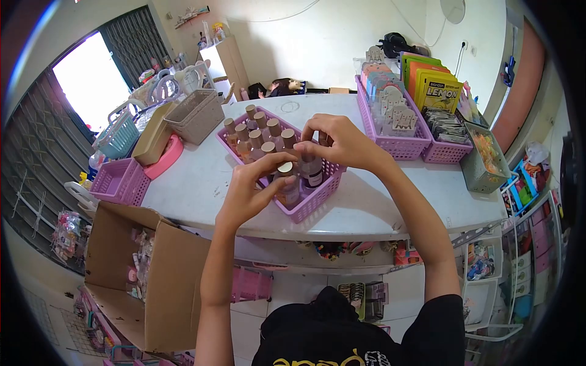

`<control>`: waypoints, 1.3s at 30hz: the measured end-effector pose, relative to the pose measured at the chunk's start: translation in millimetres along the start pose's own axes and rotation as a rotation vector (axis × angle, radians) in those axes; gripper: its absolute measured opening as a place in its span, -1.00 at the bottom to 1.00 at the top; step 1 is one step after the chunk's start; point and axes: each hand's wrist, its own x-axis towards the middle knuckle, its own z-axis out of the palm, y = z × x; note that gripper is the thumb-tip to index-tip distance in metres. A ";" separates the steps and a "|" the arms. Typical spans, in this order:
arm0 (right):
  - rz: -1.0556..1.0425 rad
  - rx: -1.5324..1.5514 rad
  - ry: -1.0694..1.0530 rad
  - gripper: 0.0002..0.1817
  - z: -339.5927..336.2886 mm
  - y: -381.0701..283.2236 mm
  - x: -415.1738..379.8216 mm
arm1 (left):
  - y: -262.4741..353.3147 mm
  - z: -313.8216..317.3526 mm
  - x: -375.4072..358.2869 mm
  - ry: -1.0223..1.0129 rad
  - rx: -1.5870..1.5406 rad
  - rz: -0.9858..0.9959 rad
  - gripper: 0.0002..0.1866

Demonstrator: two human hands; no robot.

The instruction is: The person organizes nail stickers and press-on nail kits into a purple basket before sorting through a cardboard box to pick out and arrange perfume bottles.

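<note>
A purple plastic basket (297,211) on the white table holds several small clear bottles with gold-coloured caps, standing in rows. My left hand (249,186) reaches in from the front left, its thumb and fingers closed around a bottle (287,194) in the near corner of the basket. On the right, my right hand (345,141) has its fingers curled at the top of another bottle (312,172), which has a dark label low on its side. The cap of that bottle is mostly hidden by the fingers. Both bottles are upright among the others.
Purple baskets (397,146) with packaged goods and yellow sachets (438,91) stand at the back right, beside a grey-green basket (485,174). At left are a beige basket (194,116), an empty purple basket (119,180) and an open cardboard box (177,274) below table height.
</note>
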 end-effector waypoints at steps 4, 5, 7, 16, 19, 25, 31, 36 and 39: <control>0.013 -0.055 -0.004 -0.65 2.2 1.7 0.4 | 4.8 -3.3 -4.3 0.045 0.186 -0.006 -0.73; 0.003 -0.057 0.054 -0.62 4.7 2.7 0.4 | 5.5 -2.8 -6.1 0.045 0.183 0.000 -0.73; 0.001 -0.076 0.117 -0.59 13.3 8.3 -0.8 | 5.4 3.4 -12.0 0.144 0.303 0.068 -0.64; 0.573 0.202 -0.014 -0.50 22.4 15.6 -0.6 | -56.0 8.0 -32.3 0.618 -0.374 -0.265 -0.21; 0.571 0.172 0.217 -0.45 16.2 -10.4 -4.8 | -59.1 -35.8 1.5 0.722 -0.322 -0.460 -0.14; 0.272 -0.145 0.616 0.21 60.9 -77.1 -63.5 | -148.1 -87.7 47.0 0.503 -0.671 -0.444 -0.17; 0.326 0.013 0.583 0.42 62.9 -70.2 -70.2 | -137.0 -83.5 36.2 0.425 -0.577 -0.534 -0.28; 0.234 0.116 0.547 0.37 26.7 -48.9 -108.5 | -65.4 -40.2 5.9 0.501 -0.385 -0.538 -0.28; 0.233 0.362 0.497 0.35 -7.2 -36.6 -141.5 | -25.1 0.4 -13.8 0.495 -0.329 -0.466 -0.37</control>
